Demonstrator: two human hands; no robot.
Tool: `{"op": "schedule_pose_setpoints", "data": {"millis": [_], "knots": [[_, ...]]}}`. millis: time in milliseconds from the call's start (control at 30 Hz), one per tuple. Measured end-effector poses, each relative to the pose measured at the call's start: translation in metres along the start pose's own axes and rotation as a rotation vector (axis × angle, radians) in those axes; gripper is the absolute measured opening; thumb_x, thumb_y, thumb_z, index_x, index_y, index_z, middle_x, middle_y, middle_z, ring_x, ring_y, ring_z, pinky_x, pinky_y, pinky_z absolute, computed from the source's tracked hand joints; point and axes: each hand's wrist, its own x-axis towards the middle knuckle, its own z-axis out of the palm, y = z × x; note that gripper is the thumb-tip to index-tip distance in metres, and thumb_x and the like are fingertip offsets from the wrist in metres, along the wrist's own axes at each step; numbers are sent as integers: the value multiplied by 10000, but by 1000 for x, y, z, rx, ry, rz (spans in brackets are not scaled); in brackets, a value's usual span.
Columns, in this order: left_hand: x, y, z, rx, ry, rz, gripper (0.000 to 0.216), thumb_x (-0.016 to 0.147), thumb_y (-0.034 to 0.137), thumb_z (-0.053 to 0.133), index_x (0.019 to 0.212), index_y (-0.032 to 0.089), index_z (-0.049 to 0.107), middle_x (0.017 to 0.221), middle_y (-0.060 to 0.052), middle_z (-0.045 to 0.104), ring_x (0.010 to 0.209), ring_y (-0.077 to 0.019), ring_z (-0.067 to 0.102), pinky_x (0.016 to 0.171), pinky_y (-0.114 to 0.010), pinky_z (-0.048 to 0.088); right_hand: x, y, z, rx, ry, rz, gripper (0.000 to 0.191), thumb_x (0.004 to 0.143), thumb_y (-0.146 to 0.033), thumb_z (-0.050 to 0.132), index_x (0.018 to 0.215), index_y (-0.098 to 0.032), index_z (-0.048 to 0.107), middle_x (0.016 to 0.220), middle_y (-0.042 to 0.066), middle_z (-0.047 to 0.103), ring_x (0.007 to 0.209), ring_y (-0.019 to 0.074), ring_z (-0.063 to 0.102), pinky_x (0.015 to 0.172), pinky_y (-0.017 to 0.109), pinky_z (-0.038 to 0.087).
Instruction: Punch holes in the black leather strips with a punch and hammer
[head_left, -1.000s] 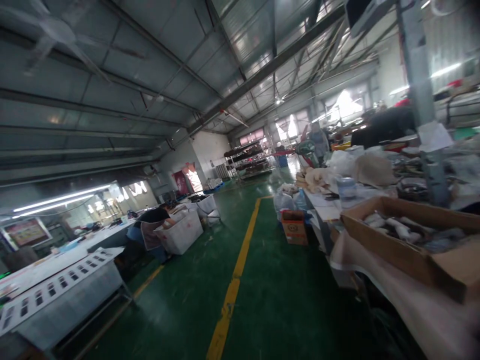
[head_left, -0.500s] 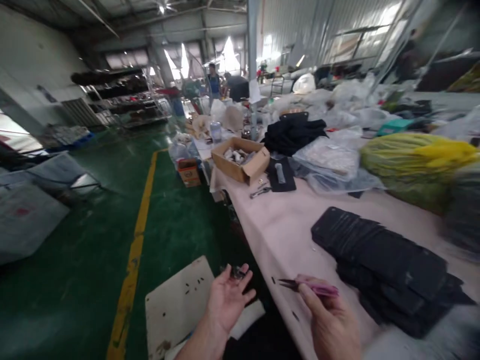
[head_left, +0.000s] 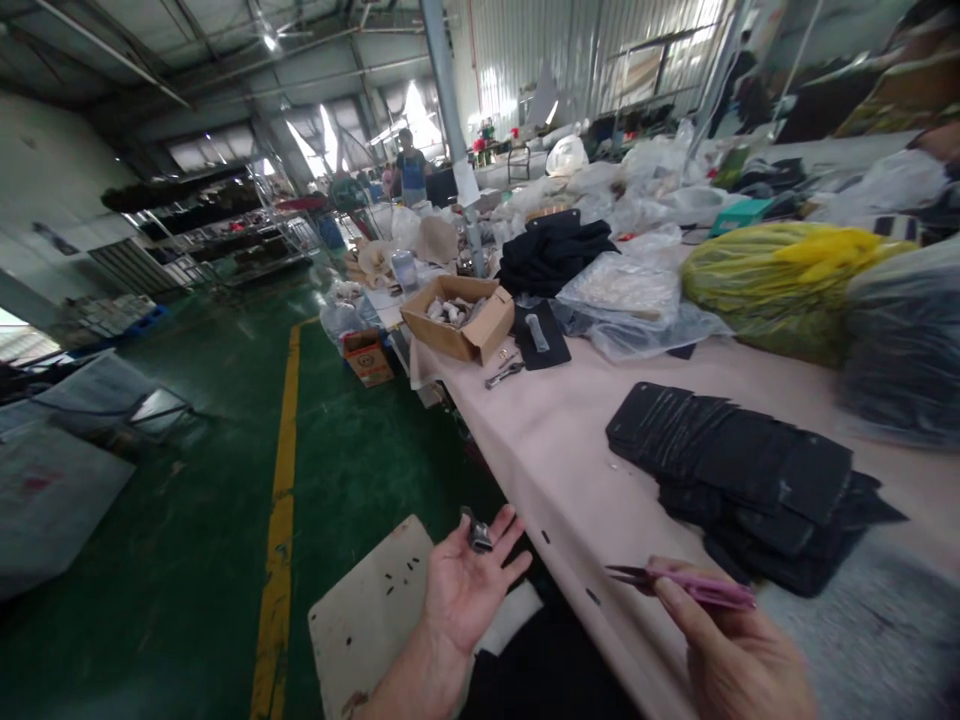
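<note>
Palm up over the gap beside the table edge, my left hand (head_left: 469, 590) has its fingers loosely spread. A small shiny metal piece, like a clasp (head_left: 478, 535), is held at the thumb and first fingers. My right hand (head_left: 739, 640) is closed around pink-handled snips (head_left: 697, 588) above the cloth-covered table. Their dark pointed blades aim left, slightly apart, touching nothing. Right of and beyond the snips lies a fanned stack of black fabric pieces (head_left: 735, 455).
A cardboard box (head_left: 480, 330) holding wrapped parts stands on the pink tablecloth (head_left: 517, 440). Pliers (head_left: 504, 376) lie near it. Yellow (head_left: 780, 280) and clear bags crowd the table's right. A pale board (head_left: 367, 610) with small dark bits is at lower left. A person (head_left: 411, 170) stands far back.
The view has shifted right and sharpened. My right hand has moved right with the snips, away from the left hand. The left hand has turned slightly, showing the metal piece more clearly.
</note>
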Motion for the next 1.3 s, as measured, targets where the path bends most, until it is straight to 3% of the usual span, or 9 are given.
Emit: {"op": "schedule_pose_setpoints", "data": {"millis": [100,233,333,433,600,833,967,1133,1300], "knots": [[-1,-3,3,23,-26,-5,280,915,280,525,725,143,678,1193,-146,660,1310,-324,465,1087,-576,306,-18,-15,13,31,-37,-163,243,668,-395,787,771,-192,702,850,75,704,857,247,663,789,346,559],[-1,-7,6,23,-3,-1,318,942,294,492,743,135,683,1156,-138,683,1257,-301,521,1086,-566,327,-44,-37,44,43,-179,-545,48,784,-186,693,812,-223,680,866,57,691,844,203,661,730,293,550],[-1,-10,7,-19,61,-20,329,951,290,482,749,131,687,1118,-142,698,1242,-298,541,1066,-529,372,-52,-42,62,5,-338,-771,183,801,-75,630,895,-224,677,906,64,690,846,191,670,709,280,553],[-2,-12,7,-68,99,-35,306,953,281,483,808,115,696,1112,-150,700,1262,-294,532,1059,-473,405,-51,-39,71,-51,-424,-859,272,796,-23,595,975,-216,664,951,80,690,902,207,673,743,306,562],[-2,-14,6,-97,99,-51,289,955,273,493,931,65,692,1139,-170,694,1289,-275,514,1089,-416,400,-45,-30,75,-103,-459,-874,295,811,-11,543,1010,-203,644,984,92,687,950,212,668,767,317,562],[1,-13,1,-92,80,-61,286,955,274,496,903,78,697,1143,-169,699,1282,-288,522,1102,-463,376,-48,-32,73,-100,-458,-936,345,782,15,577,1040,-210,625,965,89,688,949,224,664,764,343,568],[2,-16,-1,-56,75,-57,311,958,285,491,961,52,696,1145,-167,702,1240,-271,561,1099,-426,385,-45,-29,73,-107,-454,-940,314,794,21,543,1017,-182,628,960,97,680,940,209,662,755,316,566],[1,-17,-2,-21,44,-44,322,960,286,484,1002,46,694,1148,-154,705,1229,-257,570,1096,-413,391,-49,-25,76,-98,-448,-854,270,812,3,559,990,-185,635,987,93,673,932,199,660,767,305,558],[1,-16,-2,7,16,-38,283,948,295,504,965,94,704,1160,-135,701,1212,-259,579,1065,-431,415,-52,-26,78,-11,-335,-699,177,847,-52,581,905,-212,631,928,60,672,870,179,658,728,274,543]]}}
